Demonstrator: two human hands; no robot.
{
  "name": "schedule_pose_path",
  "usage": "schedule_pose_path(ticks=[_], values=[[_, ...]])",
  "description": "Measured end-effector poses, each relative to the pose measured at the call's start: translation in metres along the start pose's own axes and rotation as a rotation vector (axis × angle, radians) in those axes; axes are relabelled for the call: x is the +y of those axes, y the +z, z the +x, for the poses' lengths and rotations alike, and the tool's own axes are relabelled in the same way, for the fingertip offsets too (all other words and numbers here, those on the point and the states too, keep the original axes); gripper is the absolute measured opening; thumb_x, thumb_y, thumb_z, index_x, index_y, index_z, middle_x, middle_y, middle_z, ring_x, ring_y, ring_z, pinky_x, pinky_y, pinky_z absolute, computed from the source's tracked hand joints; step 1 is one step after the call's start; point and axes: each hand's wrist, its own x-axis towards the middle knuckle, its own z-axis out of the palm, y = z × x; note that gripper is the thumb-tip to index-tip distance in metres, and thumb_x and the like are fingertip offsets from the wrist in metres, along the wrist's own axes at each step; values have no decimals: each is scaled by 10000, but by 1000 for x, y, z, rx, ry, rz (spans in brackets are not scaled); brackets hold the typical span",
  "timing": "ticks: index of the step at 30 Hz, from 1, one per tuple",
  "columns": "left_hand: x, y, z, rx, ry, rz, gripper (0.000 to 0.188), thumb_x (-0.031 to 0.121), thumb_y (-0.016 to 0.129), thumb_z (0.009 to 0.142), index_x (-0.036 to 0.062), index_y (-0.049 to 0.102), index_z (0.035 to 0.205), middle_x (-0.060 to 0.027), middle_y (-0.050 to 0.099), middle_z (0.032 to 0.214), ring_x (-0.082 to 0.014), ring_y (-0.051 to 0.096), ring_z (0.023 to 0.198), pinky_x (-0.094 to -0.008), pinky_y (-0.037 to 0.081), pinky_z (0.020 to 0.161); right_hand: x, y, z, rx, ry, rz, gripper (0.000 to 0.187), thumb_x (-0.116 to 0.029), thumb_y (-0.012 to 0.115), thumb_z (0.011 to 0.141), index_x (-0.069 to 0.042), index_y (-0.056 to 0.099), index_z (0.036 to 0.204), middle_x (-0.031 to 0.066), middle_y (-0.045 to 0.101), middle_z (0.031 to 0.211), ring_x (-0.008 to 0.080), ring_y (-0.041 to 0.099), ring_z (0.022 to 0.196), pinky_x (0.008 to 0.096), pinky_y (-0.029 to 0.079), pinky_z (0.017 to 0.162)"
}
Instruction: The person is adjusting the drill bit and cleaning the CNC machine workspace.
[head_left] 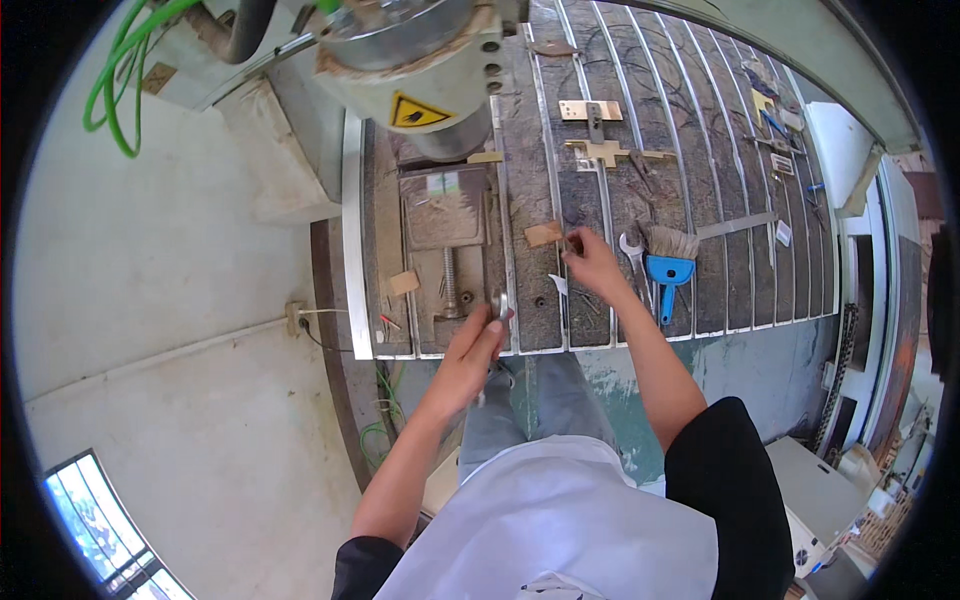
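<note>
Through the head view, I am holding a small shiny metal piece [502, 304] in my left hand [471, 356], thumb and fingers apparently pinching it by the near edge of the slotted machine bed [530, 328]. My right hand [597, 268] is hovering farther and to the right, fingertips curling beside a tan rectangular block [542, 234]; whether they are pinching its right edge, I cannot tell. The machine vise [445, 215] is sitting to the left, its screw [449, 275] pointing near, with the spindle head [457, 95] looming at its far end. I am judging that a slack left pinch could be sending the metal piece over the near edge, while a rightward swing of my right forearm could be knocking the open-ended wrench [632, 250] or the blue-handled brush [669, 270].
</note>
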Motion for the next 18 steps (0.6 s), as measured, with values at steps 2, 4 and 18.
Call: schedule_pose_path(ticks=[2,4,18], values=[[-5,15,23,24,-15,-16,216,175,432,976,8,498,1096,-14,468,806,-110,423,746,-248,365,706,18,-13,-3,98,-31,-24,253,-102,598,790,6,555,1014,190,618,915,331,609,881,396,471,775],[-8,26,32,65,13,-188,168,144,454,970,9,494,1062,-26,513,828,-112,481,763,-262,403,726,26,-22,-4,217,-59,-72,207,-63,563,791,11,569,984,228,612,894,365,606,880,397,474,757],[16,108,91,462,353,510,160,92,618,842,-40,584,925,-159,643,799,-223,645,733,-326,492,623,-47,-18,-90,51,-97,447,381,-79,726,676,-4,589,1024,90,586,733,224,583,666,304,453,620]])
